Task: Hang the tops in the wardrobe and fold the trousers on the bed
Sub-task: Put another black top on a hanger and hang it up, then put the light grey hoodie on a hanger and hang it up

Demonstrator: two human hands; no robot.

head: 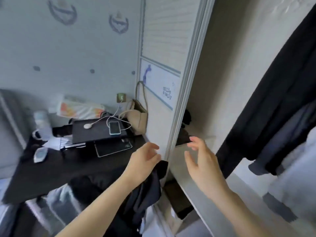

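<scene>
Both hands hold nothing: the left hand [145, 161] and right hand [201, 161] hover with relaxed fingers beside the wardrobe door [164, 93], whose small label is too blurred to read. Dark tops [277, 106] hang inside the wardrobe [227, 82]

Wardrobe opening [213, 82] free ahead; sliding door edge [186, 82] bounds its left; dark hanging garments [277, 93] crowd its right
</scene>
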